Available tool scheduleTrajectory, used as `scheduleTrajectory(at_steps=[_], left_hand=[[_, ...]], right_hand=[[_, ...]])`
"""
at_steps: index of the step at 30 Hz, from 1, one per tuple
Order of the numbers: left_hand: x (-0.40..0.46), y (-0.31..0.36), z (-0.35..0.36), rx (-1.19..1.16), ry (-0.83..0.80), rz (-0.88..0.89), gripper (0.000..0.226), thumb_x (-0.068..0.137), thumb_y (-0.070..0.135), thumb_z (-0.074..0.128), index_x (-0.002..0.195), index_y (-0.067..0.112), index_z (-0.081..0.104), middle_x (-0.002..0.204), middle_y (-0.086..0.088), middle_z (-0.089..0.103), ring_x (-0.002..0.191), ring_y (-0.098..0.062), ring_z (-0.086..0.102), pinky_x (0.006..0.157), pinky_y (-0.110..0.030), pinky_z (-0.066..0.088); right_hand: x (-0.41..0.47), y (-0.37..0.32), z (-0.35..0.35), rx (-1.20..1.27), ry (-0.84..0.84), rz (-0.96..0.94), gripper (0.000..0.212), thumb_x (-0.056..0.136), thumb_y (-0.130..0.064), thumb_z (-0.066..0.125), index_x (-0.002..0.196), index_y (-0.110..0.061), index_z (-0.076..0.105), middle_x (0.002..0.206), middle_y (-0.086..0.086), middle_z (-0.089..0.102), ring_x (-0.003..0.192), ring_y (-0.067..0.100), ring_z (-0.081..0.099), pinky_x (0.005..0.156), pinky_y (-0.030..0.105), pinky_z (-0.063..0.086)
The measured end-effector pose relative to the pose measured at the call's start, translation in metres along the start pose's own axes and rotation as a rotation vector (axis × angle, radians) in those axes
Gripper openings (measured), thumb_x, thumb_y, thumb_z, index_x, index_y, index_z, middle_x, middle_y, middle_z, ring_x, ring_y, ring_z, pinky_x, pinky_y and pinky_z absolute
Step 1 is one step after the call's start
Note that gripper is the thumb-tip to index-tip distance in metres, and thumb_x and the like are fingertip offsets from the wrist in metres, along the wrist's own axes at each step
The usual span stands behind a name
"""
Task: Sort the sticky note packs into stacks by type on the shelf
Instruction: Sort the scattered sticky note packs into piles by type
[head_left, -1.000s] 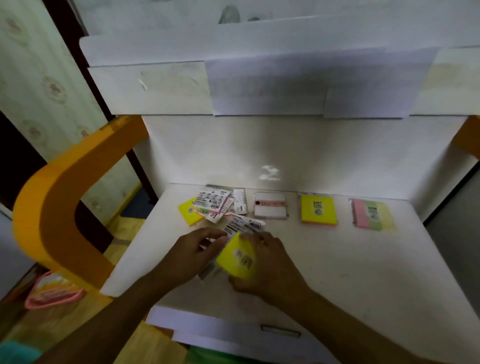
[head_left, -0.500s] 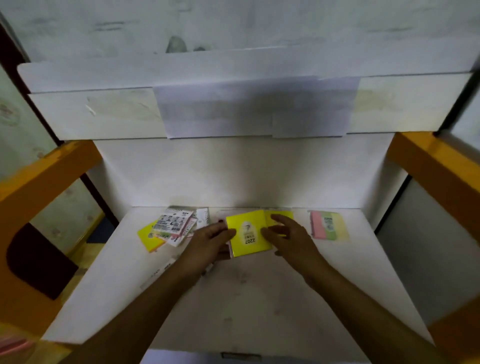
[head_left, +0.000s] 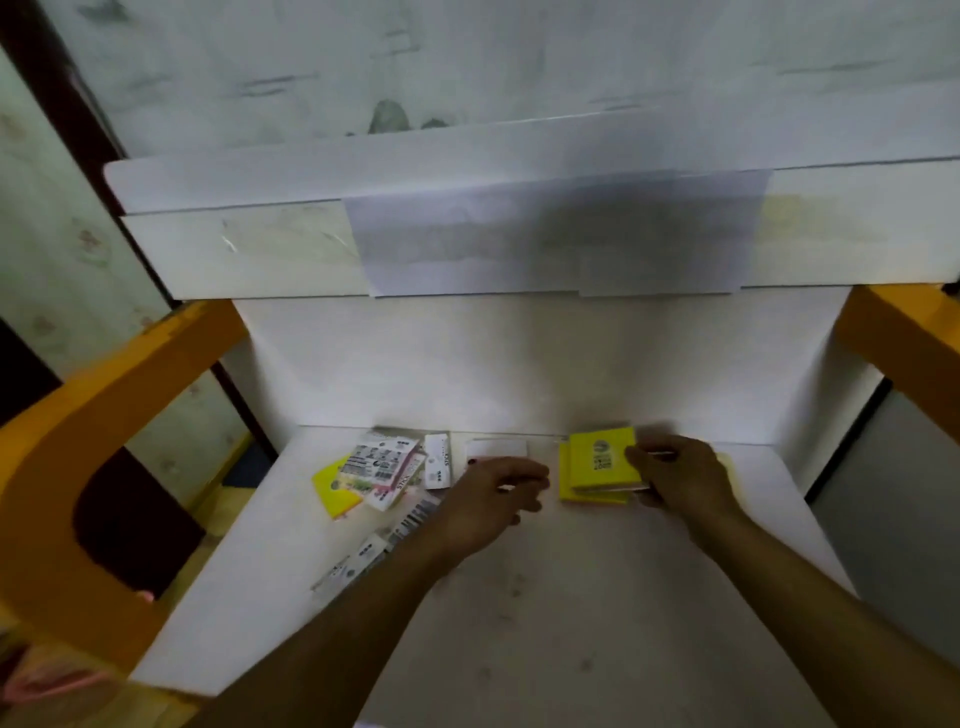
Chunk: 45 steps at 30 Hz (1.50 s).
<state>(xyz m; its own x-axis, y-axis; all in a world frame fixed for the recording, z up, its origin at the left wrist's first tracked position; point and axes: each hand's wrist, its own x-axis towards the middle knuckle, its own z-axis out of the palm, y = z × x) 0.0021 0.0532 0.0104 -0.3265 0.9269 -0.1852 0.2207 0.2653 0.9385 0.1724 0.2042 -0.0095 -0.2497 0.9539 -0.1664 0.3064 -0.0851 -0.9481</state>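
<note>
Your right hand (head_left: 680, 480) has its grip closed on the right edge of a yellow pack (head_left: 602, 457), setting it on top of another yellow pack (head_left: 592, 496) at the back of the shelf (head_left: 571, 623), so that stack looks to be forming. Your left hand (head_left: 493, 493) hovers just beside it, fingers loosely curled, holding nothing you can make out. A white pack (head_left: 498, 447) sits by the back wall beyond that hand. Left to sort, as far as shows: the jumbled pile (head_left: 379, 467) at back left, with a yellow pack under printed ones, and the long printed packs (head_left: 379, 545) lying loose nearer you
</note>
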Motion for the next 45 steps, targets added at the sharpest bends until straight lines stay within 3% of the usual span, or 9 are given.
scheduleTrajectory(at_steps=[6,9,12,19,25,30,34,40,45], left_hand=[[-0.014,-0.022,-0.100,0.037,0.353,0.034,0.020,0.095,0.004,0.052,0.097,0.016,0.068,0.096,-0.007,0.072,0.075,-0.017,0.069,0.056,-0.017,0.051],[-0.015,-0.050,-0.145,0.413,0.493,0.013,0.018,0.090,0.019,0.065,0.107,0.025,0.065,0.113,-0.003,0.067,0.104,-0.020,0.063,0.078,-0.019,0.051],[-0.011,-0.069,-0.156,0.610,0.455,-0.107,0.062,0.076,0.052,0.073,0.128,0.022,0.058,0.133,-0.002,0.057,0.120,-0.021,0.054,0.101,-0.034,0.044],[0.008,-0.074,-0.127,0.777,0.564,-0.130,0.081,0.064,0.077,0.061,0.127,0.026,0.055,0.129,0.003,0.060,0.115,-0.020,0.057,0.096,-0.039,0.049],[-0.016,-0.063,-0.146,0.497,0.638,-0.028,0.034,0.090,0.057,0.049,0.100,0.027,0.063,0.089,0.005,0.068,0.085,-0.019,0.066,0.066,-0.029,0.048],[-0.034,-0.046,-0.155,-0.400,0.573,-0.101,0.044,0.103,0.039,0.029,0.096,0.014,0.064,0.096,-0.014,0.071,0.081,-0.026,0.072,0.072,-0.039,0.060],[-0.046,-0.030,-0.141,-0.784,0.421,-0.118,0.038,0.103,0.037,0.034,0.100,0.012,0.063,0.088,-0.009,0.076,0.091,-0.028,0.070,0.089,-0.044,0.053],[-0.051,-0.031,-0.132,-0.723,0.319,-0.073,0.032,0.100,0.026,0.039,0.109,0.008,0.064,0.106,-0.013,0.073,0.096,-0.025,0.068,0.088,-0.036,0.054],[-0.047,-0.036,-0.133,-0.275,0.271,-0.054,0.036,0.100,0.030,0.036,0.112,0.021,0.069,0.108,-0.002,0.072,0.102,-0.021,0.065,0.088,-0.033,0.051]], right_hand=[[0.003,0.001,-0.003,-0.530,0.054,-0.233,0.033,0.078,-0.020,0.076,0.109,-0.011,0.067,0.107,0.012,0.071,0.101,0.032,0.065,0.085,0.036,0.048],[0.000,-0.009,0.006,-0.481,0.043,-0.366,0.032,0.078,-0.012,0.074,0.109,-0.008,0.066,0.099,0.012,0.070,0.089,0.029,0.065,0.081,0.031,0.045],[-0.009,-0.021,0.032,-0.476,-0.086,-0.452,0.021,0.079,-0.008,0.072,0.100,-0.012,0.071,0.088,0.004,0.068,0.077,0.022,0.063,0.071,0.021,0.038],[-0.040,-0.032,0.097,-0.444,-0.258,-0.569,0.015,0.081,-0.011,0.070,0.094,-0.018,0.072,0.082,-0.007,0.066,0.073,0.012,0.063,0.066,0.001,0.038],[-0.056,-0.035,0.133,-0.395,-0.311,-0.583,0.015,0.081,-0.017,0.070,0.095,-0.023,0.072,0.085,-0.009,0.069,0.072,0.005,0.064,0.065,0.004,0.041],[-0.072,-0.051,0.158,-0.296,-0.399,-0.479,0.015,0.087,-0.030,0.066,0.101,-0.027,0.069,0.086,-0.013,0.068,0.071,-0.004,0.061,0.058,0.003,0.043],[-0.086,-0.063,0.176,-0.117,-0.542,-0.320,0.026,0.091,-0.046,0.056,0.108,-0.030,0.067,0.098,-0.012,0.073,0.082,-0.001,0.068,0.069,0.015,0.048],[-0.094,-0.064,0.180,0.192,-0.583,-0.150,0.016,0.091,-0.033,0.062,0.103,-0.027,0.070,0.098,-0.003,0.075,0.091,0.016,0.071,0.076,0.029,0.057],[-0.086,-0.064,0.167,0.248,-0.455,-0.188,0.024,0.089,-0.017,0.065,0.113,-0.018,0.065,0.101,0.005,0.073,0.082,0.017,0.072,0.063,0.027,0.057]])
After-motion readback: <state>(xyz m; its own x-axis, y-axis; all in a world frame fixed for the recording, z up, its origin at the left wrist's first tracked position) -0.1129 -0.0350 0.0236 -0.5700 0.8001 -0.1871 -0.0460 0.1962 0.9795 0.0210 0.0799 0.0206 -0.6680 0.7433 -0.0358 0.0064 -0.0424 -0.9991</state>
